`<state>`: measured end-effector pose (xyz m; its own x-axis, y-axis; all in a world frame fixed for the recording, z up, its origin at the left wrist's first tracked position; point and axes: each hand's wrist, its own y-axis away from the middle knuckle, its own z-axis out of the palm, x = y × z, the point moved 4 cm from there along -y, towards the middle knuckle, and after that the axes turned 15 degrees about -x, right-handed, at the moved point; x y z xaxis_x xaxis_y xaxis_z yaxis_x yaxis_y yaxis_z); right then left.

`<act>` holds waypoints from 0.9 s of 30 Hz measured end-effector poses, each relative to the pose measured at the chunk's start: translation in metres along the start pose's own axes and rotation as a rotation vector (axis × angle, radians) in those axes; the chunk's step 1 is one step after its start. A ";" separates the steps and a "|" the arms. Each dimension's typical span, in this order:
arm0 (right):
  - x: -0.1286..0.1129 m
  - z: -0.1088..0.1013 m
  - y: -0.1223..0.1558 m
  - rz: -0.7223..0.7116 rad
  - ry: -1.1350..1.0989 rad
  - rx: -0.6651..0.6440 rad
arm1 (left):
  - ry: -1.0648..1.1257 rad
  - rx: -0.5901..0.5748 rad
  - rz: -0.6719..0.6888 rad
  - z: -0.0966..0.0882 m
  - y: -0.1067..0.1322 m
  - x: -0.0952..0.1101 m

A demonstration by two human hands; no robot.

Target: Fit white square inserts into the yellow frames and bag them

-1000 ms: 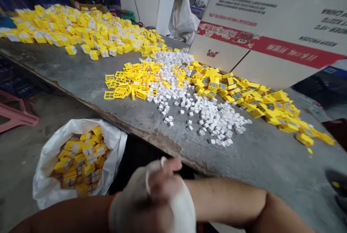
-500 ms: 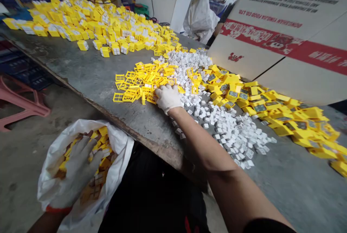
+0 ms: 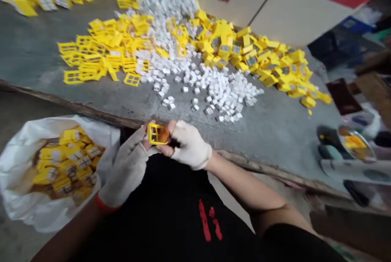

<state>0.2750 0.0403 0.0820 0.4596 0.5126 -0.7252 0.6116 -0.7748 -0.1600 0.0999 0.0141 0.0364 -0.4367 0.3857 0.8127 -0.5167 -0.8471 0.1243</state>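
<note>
The left hand (image 3: 125,170), in a grey knit glove, and the right hand (image 3: 191,146), in a white glove, meet low over the chest, just past the counter's (image 3: 36,38) near edge. Both hold a small yellow plastic frame (image 3: 157,134) in a narrow pinch, fingertips on its edges, with a blurred orange patch showing through its panes; what that is, I cannot tell. Pinching the rim is a sound hold, since it keeps the thin bars square and the panes in view. Both elbows stay out to the sides, the right forearm (image 3: 241,184) angling in from the lower right. On the counter lie loose yellow frames (image 3: 100,62), white cubes (image 3: 214,91) and yellow boxes (image 3: 244,54). Left of the hands, a white sack (image 3: 27,172) holds more boxes (image 3: 69,160).
</note>
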 end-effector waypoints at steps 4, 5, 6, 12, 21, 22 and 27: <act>-0.006 0.021 0.048 0.060 -0.076 0.116 | -0.191 -0.021 0.011 0.012 0.010 -0.014; -0.006 0.020 0.055 0.063 -0.093 0.110 | -0.238 -0.022 0.006 0.016 0.011 -0.014; -0.007 0.015 0.060 0.054 -0.087 0.074 | -0.268 -0.011 -0.003 0.020 0.010 -0.013; 0.041 -0.069 0.060 0.327 0.474 -0.028 | -0.141 0.129 0.022 0.037 -0.003 -0.004; 0.091 -0.078 0.039 0.315 0.673 -0.089 | 0.075 0.152 -0.081 0.034 0.007 -0.018; 0.078 -0.072 0.042 0.266 0.627 -0.052 | 0.094 0.144 -0.086 0.033 0.007 -0.019; 0.005 -0.024 0.056 -0.012 0.241 0.095 | 0.152 0.115 -0.080 0.037 0.004 -0.019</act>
<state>0.3268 0.0083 0.0860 0.5997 0.5864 -0.5446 0.5601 -0.7936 -0.2378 0.1331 -0.0095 0.0426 -0.5083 0.4964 0.7037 -0.4701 -0.8446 0.2563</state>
